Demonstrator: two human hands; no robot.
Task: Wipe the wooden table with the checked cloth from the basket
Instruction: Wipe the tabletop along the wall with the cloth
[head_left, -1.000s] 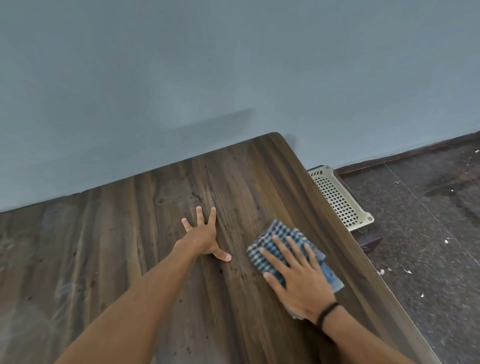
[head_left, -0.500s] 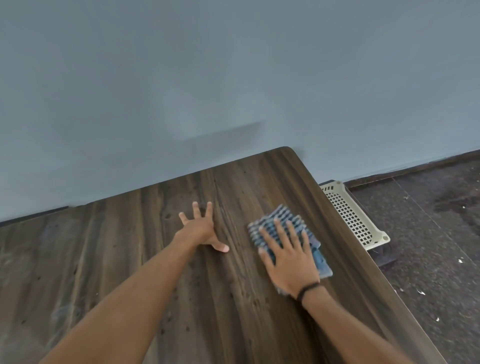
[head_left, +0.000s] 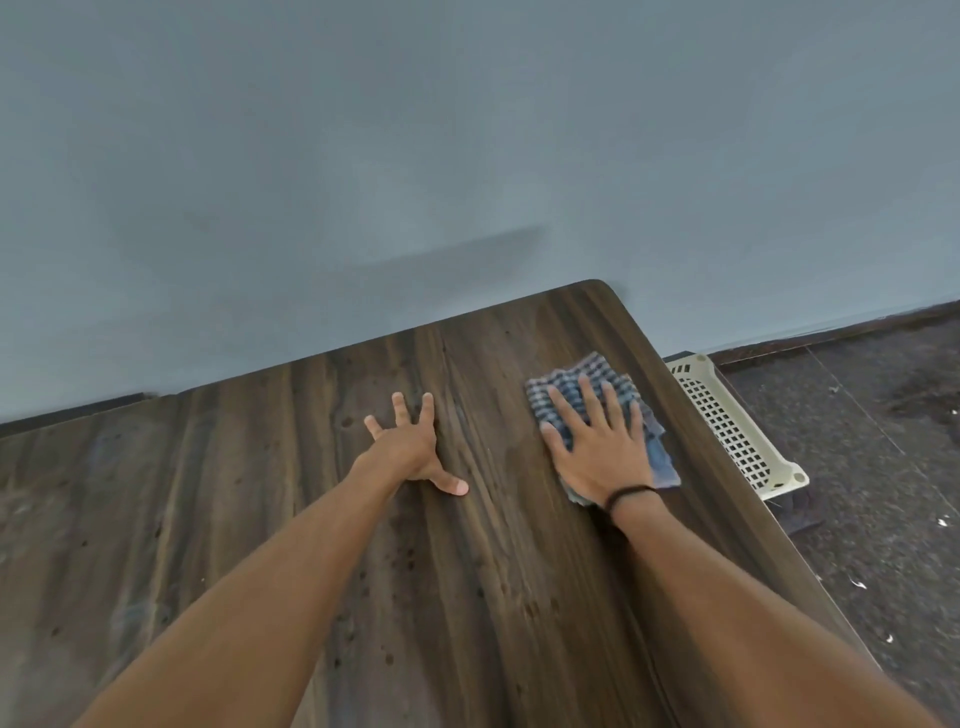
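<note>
Fingers (head_left: 586, 400) of right hand (head_left: 602, 452) lay spread flat, pressing checked cloth (head_left: 597, 370) on surface (head_left: 493, 597) near its far right corner.
Idle left hand (head_left: 410, 447) lay splayed on bare wood, holding nothing. Risk: cloth sat close to the right edge; an outward stroke could push it off toward basket (head_left: 727, 426) below. Basket partly hidden behind that edge; contents unseen.

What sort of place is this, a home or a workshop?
Probably a plain indoor room, perhaps a home: a wooden table set against a bare grey-blue wall, a speckled dark floor, and a cream plastic basket beside the table.
</note>
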